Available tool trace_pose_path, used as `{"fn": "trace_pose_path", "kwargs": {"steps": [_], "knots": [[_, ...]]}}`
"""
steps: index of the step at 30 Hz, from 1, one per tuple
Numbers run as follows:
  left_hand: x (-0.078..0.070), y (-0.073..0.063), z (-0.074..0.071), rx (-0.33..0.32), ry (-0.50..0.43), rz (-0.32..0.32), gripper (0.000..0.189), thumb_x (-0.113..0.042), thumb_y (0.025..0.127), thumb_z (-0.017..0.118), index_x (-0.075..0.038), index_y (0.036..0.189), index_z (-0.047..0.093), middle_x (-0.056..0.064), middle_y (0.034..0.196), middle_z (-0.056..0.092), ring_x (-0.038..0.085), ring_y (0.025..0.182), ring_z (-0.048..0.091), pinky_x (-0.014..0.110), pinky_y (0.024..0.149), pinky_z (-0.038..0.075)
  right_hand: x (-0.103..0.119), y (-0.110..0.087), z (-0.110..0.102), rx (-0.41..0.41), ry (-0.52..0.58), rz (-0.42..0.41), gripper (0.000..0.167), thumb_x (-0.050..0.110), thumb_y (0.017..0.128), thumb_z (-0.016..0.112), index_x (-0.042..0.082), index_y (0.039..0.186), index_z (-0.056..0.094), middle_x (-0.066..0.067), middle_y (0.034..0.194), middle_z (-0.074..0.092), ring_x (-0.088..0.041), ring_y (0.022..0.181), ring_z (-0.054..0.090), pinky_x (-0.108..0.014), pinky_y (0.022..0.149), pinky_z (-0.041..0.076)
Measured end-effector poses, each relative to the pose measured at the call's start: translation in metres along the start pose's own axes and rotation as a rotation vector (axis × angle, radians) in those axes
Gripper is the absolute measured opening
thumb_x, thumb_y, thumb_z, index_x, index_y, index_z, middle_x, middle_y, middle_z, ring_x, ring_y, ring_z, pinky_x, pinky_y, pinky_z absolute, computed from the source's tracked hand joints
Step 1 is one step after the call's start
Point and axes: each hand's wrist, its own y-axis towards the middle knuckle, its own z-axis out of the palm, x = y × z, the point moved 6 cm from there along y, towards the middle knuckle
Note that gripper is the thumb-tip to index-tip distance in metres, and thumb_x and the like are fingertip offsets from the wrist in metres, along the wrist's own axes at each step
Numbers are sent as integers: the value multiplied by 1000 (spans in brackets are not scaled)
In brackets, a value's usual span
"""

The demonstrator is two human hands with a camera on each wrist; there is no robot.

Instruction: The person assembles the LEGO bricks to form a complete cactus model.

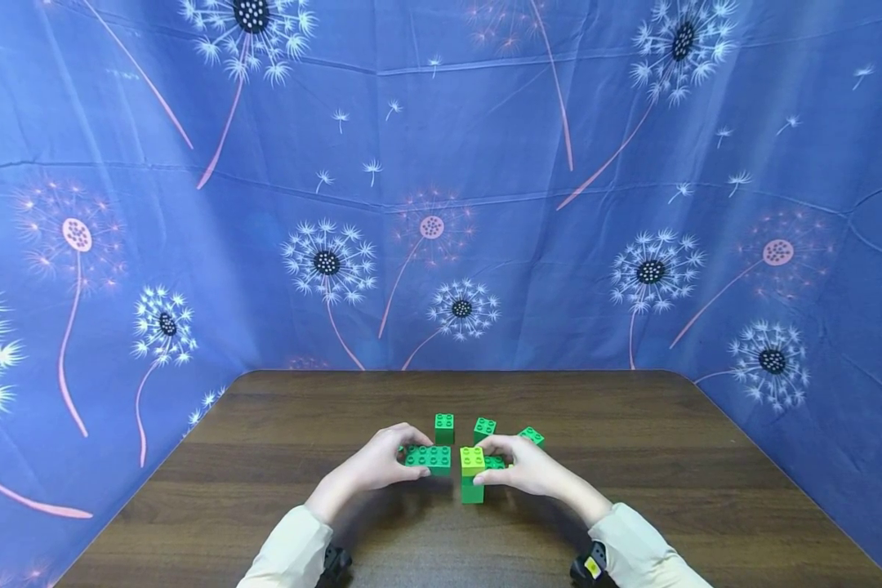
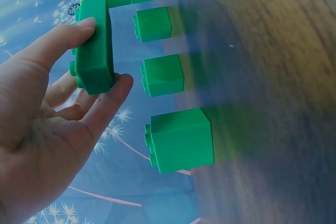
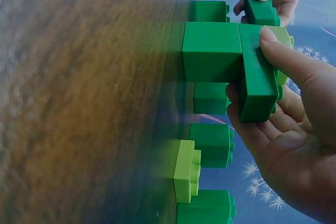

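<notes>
My left hand (image 1: pixel 375 459) pinches a long green toy building brick (image 1: pixel 428 459) between thumb and fingers, held up off the table with its studs up. Just right of it stands a stack: a green block base (image 3: pixel 212 51), a long green brick (image 3: pixel 260 82) across it that juts out rightward, and a lime brick (image 1: pixel 473 460) on top. My right hand (image 1: pixel 532 465) grips the jutting long brick, thumb on the near side and fingers behind. In the right wrist view the left hand's brick is close to the stack; a small gap separates them in the head view.
Behind the hands, green blocks (image 1: pixel 444 429) stand apart on the brown wooden table (image 1: pixel 265 457), another green block (image 1: pixel 485 428) among them. A low lime brick (image 3: pixel 184 171) lies near a green block (image 3: pixel 210 145). A blue dandelion-print cloth (image 1: pixel 485 163) hangs behind the table.
</notes>
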Motion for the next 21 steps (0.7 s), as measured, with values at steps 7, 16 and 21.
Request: {"fn": "trace_pose_path", "kwargs": {"steps": [7, 16, 21], "knots": [[-2, 1, -2, -7, -25, -5, 30, -20, 80, 74, -8, 106, 64, 1, 100, 62, 11, 89, 56, 21, 72, 48, 1, 0, 1, -1, -1, -9, 37, 31, 80, 74, 11, 109, 63, 0, 99, 67, -7, 87, 60, -26, 75, 48], [-4, 2, -4, -46, -47, 24, 31, -21, 81, 74, -6, 105, 64, 2, 99, 63, 6, 82, 54, 20, 68, 48, -2, 1, 0, -1, -25, -5, 38, 31, 80, 74, 10, 109, 64, 0, 99, 67, -4, 85, 58, -23, 72, 46], [-6, 3, -6, -65, -65, 34, 31, -23, 81, 74, -6, 105, 64, 2, 99, 63, 6, 83, 54, 22, 69, 50, -2, 1, 1, -4, -38, -11, 38, 32, 79, 74, 9, 109, 64, 0, 98, 67, -2, 84, 58, -24, 72, 47]]}}
